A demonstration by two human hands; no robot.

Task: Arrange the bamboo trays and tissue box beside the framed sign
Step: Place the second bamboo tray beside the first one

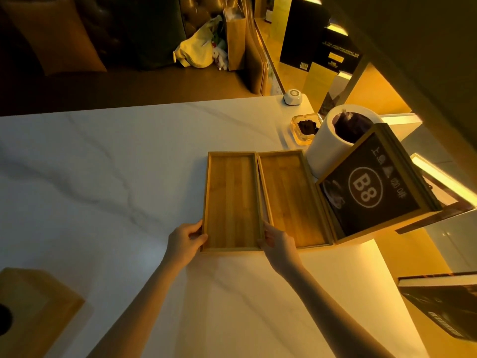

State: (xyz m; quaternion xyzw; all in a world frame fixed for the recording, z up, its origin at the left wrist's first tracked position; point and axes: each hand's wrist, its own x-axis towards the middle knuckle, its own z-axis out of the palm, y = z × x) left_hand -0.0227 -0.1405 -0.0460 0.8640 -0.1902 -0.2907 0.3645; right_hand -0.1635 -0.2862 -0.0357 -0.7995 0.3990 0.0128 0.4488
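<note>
Gripping the left bamboo tray (pixel 232 202) by its near corners, the left hand (pixel 184 242) and right hand (pixel 277 242) curl closed around its rim at frame centre. It touches the second bamboo tray (pixel 291 200), which sits against the framed sign (pixel 371 187). Lower left, well apart, the tissue box (pixel 33 313) rests on the bench (pixel 103 164).

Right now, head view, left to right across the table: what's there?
Tissue box → left hand → left tray → right hand → right tray → framed sign. Both hands grip the left tray's near corners; the trays lie side by side.
</note>
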